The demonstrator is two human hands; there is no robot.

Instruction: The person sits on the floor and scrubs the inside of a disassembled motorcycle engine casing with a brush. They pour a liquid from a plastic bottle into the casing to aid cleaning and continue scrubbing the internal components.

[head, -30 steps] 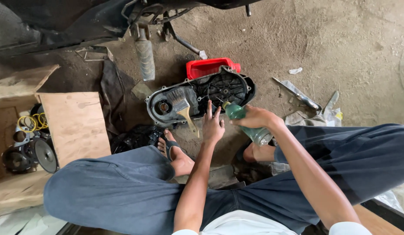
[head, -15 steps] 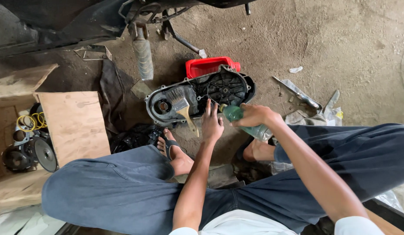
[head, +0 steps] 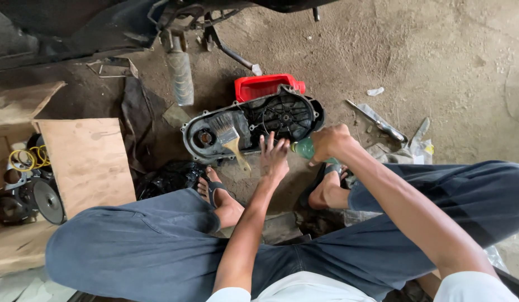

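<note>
I squat over a grey engine side cover point(head: 203, 130) lying inside-up on the dirt floor. My right hand point(head: 330, 142) grips a small green plastic bottle point(head: 305, 149), tipped sideways with its neck toward my left hand. My left hand point(head: 274, 157) is open, fingers spread, palm beside the bottle's mouth at the cover's near edge. A paintbrush point(head: 230, 138) with a pale wooden handle rests in the cover, bristles on its inner face, just left of my left hand.
A red plastic tray point(head: 264, 85) sits behind the cover. A cardboard box point(head: 89, 159) with metal parts and yellow wire stands at left. A shock absorber point(head: 180, 77) hangs above. Tools point(head: 378, 121) and crumpled wrapping lie at right. My sandalled feet flank the work.
My right hand has drawn the bottle slightly closer to my left hand. The left hand stays open near the cover's edge. The brush has not moved.
</note>
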